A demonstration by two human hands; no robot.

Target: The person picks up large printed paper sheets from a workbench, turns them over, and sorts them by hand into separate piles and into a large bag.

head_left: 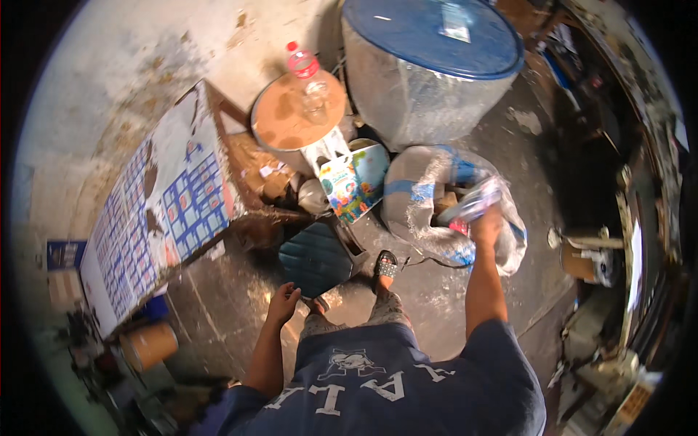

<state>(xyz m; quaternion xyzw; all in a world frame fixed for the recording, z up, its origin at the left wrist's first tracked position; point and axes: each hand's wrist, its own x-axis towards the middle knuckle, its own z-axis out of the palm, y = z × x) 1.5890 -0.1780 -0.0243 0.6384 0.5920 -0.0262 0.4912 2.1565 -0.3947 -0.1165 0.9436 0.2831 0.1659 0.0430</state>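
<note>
A cluttered storeroom: big blue-lidded drum (429,65), sack (418,196), stained concrete floor (509,174).

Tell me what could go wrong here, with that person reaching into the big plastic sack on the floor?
The right hand grips a packet at the sack's mouth; the thin plastic might tear or spill what it holds. The person wears open sandals on a floor crowded with clutter, so a stumble seems possible. The plastic bottle stands on a small round top nearby and could topple if bumped. The left hand hangs free.
</note>
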